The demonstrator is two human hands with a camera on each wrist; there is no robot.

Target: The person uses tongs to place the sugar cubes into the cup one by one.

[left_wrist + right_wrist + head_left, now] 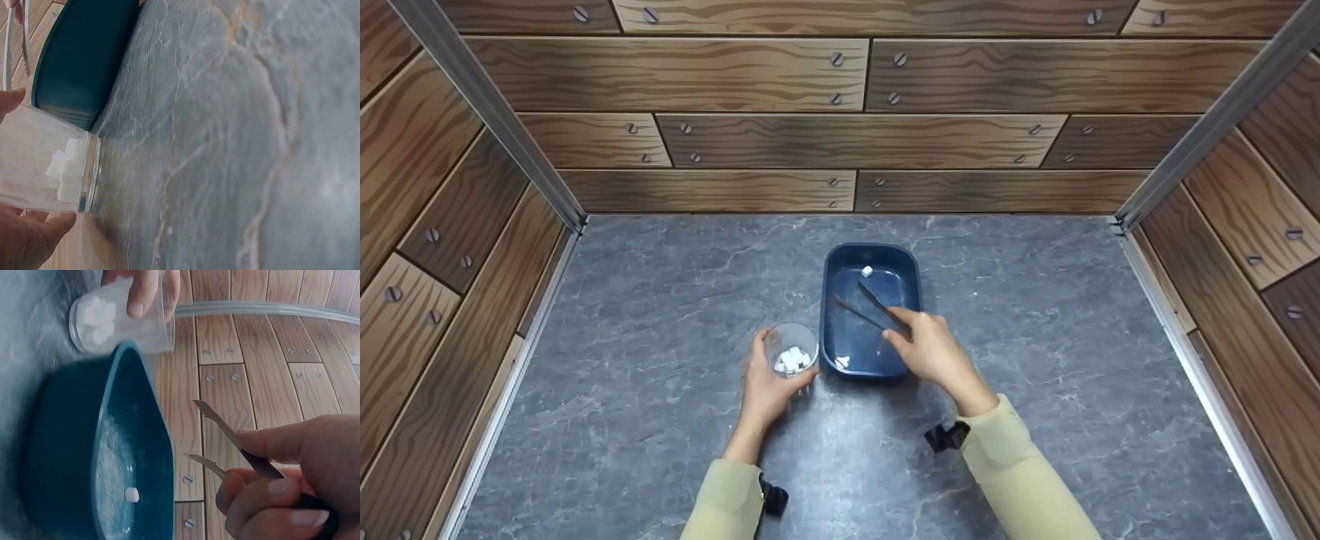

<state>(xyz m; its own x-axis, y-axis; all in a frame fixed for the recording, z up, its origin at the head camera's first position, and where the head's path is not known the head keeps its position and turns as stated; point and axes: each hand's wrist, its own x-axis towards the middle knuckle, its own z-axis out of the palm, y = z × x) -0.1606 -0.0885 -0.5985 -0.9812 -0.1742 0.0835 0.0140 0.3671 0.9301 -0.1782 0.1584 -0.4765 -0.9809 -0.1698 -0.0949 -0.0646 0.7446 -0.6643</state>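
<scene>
My left hand grips a clear cup with several small white cubes at its bottom. In the left wrist view, the base of the cup is right at the tabletop, beside the blue tub's wall. My right hand holds a pair of tongs over the blue tub. Their serrated metal tips stand apart with nothing between them. Inside the tub, a single white cube lies on the floor toward the far end; a small bright patch shows at the near left corner.
The tub stands on a grey marbled tabletop, just right of the cup. Wood-plank-patterned walls enclose the back and both sides, with metal strips along the side edges. Each sleeve carries a black wrist mount.
</scene>
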